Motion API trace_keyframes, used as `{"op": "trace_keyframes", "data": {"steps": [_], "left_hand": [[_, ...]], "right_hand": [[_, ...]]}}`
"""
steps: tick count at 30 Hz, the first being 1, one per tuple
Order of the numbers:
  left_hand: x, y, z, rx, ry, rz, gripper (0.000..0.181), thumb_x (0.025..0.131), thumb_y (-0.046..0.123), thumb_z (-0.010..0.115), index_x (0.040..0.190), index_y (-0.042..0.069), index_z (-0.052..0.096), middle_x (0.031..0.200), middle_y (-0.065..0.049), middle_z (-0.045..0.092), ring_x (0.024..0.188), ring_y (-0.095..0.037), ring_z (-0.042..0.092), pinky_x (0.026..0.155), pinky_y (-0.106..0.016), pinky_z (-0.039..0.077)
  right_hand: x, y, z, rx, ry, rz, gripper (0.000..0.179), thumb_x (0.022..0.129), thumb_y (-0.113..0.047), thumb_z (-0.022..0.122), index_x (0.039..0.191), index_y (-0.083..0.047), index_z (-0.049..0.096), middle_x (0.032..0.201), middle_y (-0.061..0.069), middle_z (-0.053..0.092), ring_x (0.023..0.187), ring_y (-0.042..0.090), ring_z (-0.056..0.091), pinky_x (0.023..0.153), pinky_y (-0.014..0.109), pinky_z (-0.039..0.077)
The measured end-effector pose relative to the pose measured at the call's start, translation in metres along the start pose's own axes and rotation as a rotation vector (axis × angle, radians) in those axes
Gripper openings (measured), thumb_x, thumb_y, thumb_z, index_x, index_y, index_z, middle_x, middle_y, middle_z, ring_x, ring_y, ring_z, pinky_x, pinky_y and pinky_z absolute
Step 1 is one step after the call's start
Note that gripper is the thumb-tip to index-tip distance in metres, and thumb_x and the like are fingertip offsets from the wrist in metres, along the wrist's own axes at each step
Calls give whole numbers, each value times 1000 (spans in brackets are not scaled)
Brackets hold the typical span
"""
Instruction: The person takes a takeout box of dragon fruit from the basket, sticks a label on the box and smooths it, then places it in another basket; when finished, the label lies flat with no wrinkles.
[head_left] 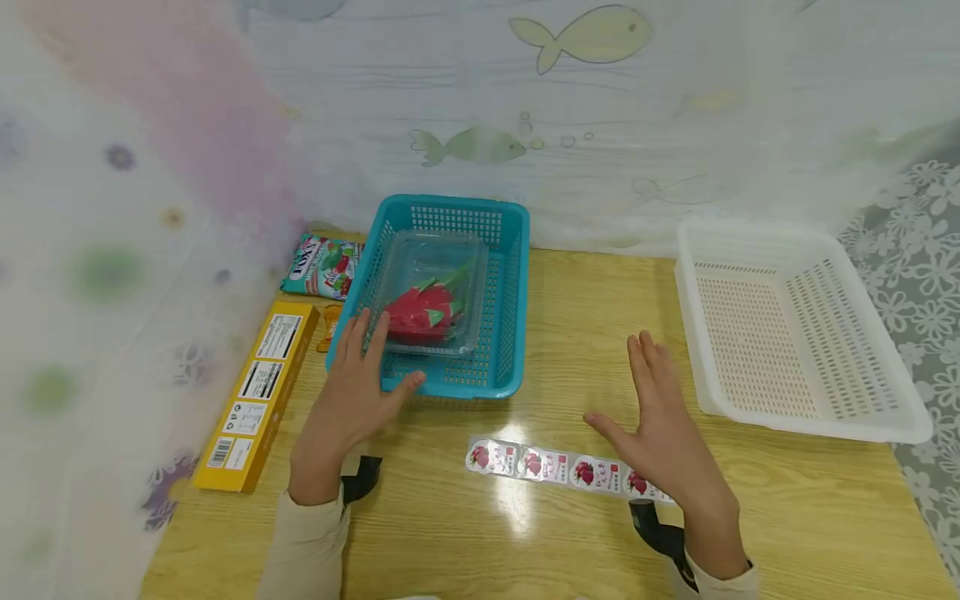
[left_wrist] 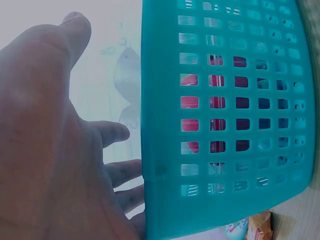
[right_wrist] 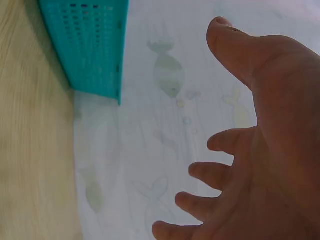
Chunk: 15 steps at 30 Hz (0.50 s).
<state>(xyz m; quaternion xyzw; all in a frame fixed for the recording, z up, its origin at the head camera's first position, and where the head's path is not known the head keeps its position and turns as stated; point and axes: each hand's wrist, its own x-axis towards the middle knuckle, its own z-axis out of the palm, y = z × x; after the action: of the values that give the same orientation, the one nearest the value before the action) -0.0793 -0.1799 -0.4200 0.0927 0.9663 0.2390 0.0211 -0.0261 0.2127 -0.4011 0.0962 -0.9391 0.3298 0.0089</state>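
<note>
My left hand [head_left: 354, 404] is at the front left corner of a turquoise plastic basket [head_left: 520, 292], fingers straight and spread. In the head view its fingers overlap the rim; in the left wrist view they extend beside the basket's upper edge. Inside the basket lies a clear plastic clamshell box [head_left: 405, 250] with a red dragon fruit [head_left: 416, 317] in it. My right hand [head_left: 667, 429] holds nothing, its fingers extended and thumb out to the side, above the table between the two baskets. Under its thumb side runs a strip of dragon fruit stickers [head_left: 543, 465], partly covered by the hand.
A white plastic basket [head_left: 701, 358] stands at the right with nothing in it. Along the left lie a long yellow box [head_left: 258, 400], a teal Fox's candy bag [head_left: 322, 265] and a small orange packet [head_left: 327, 327]. A fish-patterned curtain [head_left: 585, 150] hangs behind the wooden table [head_left: 435, 533].
</note>
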Motion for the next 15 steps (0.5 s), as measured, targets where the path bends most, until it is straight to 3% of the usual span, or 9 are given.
{"op": "trace_keyframes", "data": {"steps": [15], "left_hand": [[13, -5, -8, -91, -58, -42, 103, 97, 64, 55, 165, 13, -3, 172, -19, -6, 157, -47, 0, 114, -70, 31]], "right_hand": [[35, -33, 18, 115, -66, -59, 110, 90, -48, 75, 165, -22, -1, 174, 1, 1, 160, 30, 7, 122, 64, 22]]}}
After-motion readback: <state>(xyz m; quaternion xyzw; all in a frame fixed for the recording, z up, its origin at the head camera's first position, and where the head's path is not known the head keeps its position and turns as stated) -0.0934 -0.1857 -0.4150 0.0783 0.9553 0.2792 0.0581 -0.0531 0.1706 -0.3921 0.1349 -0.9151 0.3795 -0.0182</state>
